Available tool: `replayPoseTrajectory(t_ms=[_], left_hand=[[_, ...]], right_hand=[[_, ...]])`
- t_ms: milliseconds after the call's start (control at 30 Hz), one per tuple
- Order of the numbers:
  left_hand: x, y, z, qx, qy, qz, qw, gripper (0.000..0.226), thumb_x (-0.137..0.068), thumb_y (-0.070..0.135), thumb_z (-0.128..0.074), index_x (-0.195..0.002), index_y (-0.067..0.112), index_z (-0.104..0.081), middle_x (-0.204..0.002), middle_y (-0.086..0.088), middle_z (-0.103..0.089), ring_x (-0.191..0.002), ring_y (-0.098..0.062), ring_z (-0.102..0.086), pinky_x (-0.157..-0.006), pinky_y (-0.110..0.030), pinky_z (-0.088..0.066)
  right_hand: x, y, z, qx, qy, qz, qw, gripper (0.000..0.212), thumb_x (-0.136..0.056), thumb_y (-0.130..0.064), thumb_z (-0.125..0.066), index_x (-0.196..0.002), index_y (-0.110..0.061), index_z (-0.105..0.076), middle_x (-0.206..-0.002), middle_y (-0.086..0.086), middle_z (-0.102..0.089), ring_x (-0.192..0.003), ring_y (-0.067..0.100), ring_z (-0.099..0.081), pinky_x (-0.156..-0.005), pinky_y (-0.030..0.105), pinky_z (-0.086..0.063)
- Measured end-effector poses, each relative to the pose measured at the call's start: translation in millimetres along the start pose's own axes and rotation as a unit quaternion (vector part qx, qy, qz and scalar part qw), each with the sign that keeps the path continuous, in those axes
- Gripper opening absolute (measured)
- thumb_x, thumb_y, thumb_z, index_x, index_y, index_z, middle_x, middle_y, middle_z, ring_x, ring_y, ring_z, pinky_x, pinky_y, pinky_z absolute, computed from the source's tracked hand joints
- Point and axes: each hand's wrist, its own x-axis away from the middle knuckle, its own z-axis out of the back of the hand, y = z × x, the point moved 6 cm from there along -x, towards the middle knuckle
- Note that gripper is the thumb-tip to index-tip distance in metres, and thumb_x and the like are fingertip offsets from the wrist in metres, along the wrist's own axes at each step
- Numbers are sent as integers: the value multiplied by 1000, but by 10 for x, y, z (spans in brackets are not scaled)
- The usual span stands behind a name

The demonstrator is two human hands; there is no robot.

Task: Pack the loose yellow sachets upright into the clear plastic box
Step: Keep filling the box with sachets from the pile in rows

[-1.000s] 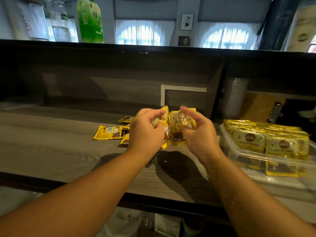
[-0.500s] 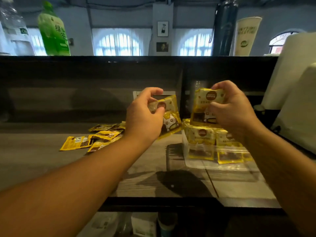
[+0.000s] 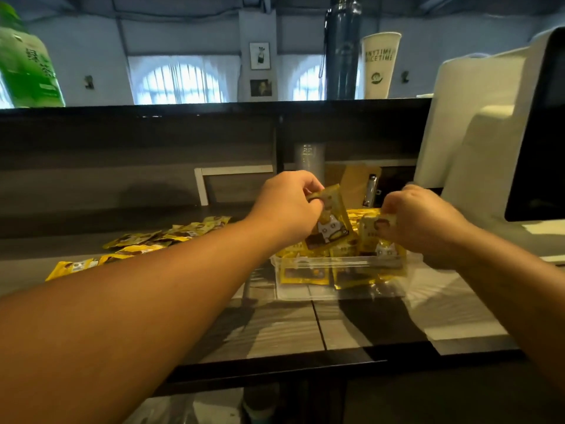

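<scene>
The clear plastic box [image 3: 308,291] sits on the wooden counter at centre right, with several yellow sachets standing upright inside it. My left hand [image 3: 287,206] hovers over the box's left part, shut on a yellow sachet [image 3: 331,220] that hangs tilted above the packed ones. My right hand [image 3: 419,218] is over the box's right part, shut on another yellow sachet [image 3: 377,237] whose lower end is down among the packed sachets. A pile of loose yellow sachets [image 3: 146,240] lies flat on the counter to the left.
A white machine with a dark screen [image 3: 489,133] stands close on the right. A raised dark ledge [image 3: 214,111] runs behind the counter, carrying a green bottle [image 3: 27,65], a dark bottle [image 3: 342,47] and a paper cup [image 3: 379,65]. A clipboard [image 3: 360,185] leans behind the box.
Both hands have come down and to the right, over the box. The right hand's sachet has dropped from above the box into it; the left hand's sachet now hangs over the box.
</scene>
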Motion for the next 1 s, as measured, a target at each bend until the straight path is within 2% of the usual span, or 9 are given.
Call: replayPoseTrajectory(t_ms=[100, 200, 300, 467, 567, 733, 800, 933, 1000], left_hand=[[-51, -1, -123, -60, -38, -9, 997, 11, -93, 19, -66, -101, 26, -67, -95, 8, -62, -85, -9, -58, -61, -17, -45], [-83, -12, -225, -117, -67, -26, 991, 13, -91, 20, -69, -102, 27, -67, -96, 8, -62, -88, -10, -59, -68, -22, -51], [-108, -20, -333, -166, -93, -49, 981, 15, -92, 21, -68, -106, 27, -66, -99, 6, -63, -92, -12, -59, -76, -28, -54], [-163, -15, -494, -283, -100, -122, 946, 16, -90, 33, -68, -105, 28, -65, -100, 4, -60, -93, -17, -57, -78, -32, -52], [-194, -44, -569, -320, -108, -146, 930, 27, -88, 41, -69, -111, 29, -62, -108, 2, -54, -100, -19, -50, -85, -36, -49], [-232, -97, -641, -283, -174, -134, 934, 61, -84, 43, -72, -137, 33, -44, -131, 1, -48, -119, -22, -47, -98, -44, -46], [-274, -141, -649, -282, -205, -113, 931, 78, -80, 53, -73, -146, 36, -33, -142, 0, -44, -130, -26, -43, -104, -52, -42], [-331, -311, -675, -340, -306, -38, 888, 128, -62, 68, -79, -154, 42, 6, -165, -5, -11, -149, -40, -9, -112, -70, -18], [-334, -353, -689, -385, -321, -32, 865, 136, -59, 67, -82, -153, 43, 14, -164, -9, -13, -148, -42, -12, -111, -69, -18]], right_hand=[[-1, -41, -84, 58, -52, 32, 996, 26, -84, -33, -71, -104, -18, -69, -99, -2, -56, -88, 12, -49, -73, 27, -50], [-20, -92, -143, 88, -76, 52, 992, 29, -85, -33, -70, -109, -17, -68, -103, -2, -59, -90, 10, -48, -75, 22, -47], [-43, -96, -180, 100, -99, 52, 989, 31, -86, -34, -69, -110, -15, -68, -104, 0, -62, -91, 12, -52, -75, 21, -46], [-109, -56, -202, 90, -98, 42, 990, 32, -84, -36, -70, -109, -16, -67, -98, -1, -59, -86, 12, -52, -70, 23, -49], [-148, -17, -258, 51, -108, 21, 993, 53, -78, -39, -76, -123, -23, -53, -111, 2, -49, -93, 17, -50, -79, 29, -51], [-233, -24, -296, 5, -149, 51, 987, 95, -72, -35, -83, -147, -33, -25, -142, 9, -35, -121, 29, -45, -97, 39, -48], [-284, -47, -337, 34, -190, 85, 977, 107, -70, -37, -85, -151, -34, -15, -151, 8, -27, -133, 32, -37, -105, 44, -43], [-377, -75, -451, 141, -245, 124, 951, 121, -74, -34, -82, -154, -32, 9, -162, 8, -5, -146, 41, -4, -117, 56, -18], [-403, -107, -528, 161, -265, 121, 943, 119, -79, -27, -79, -152, -31, 14, -159, 11, -13, -143, 40, -17, -114, 53, -27]])
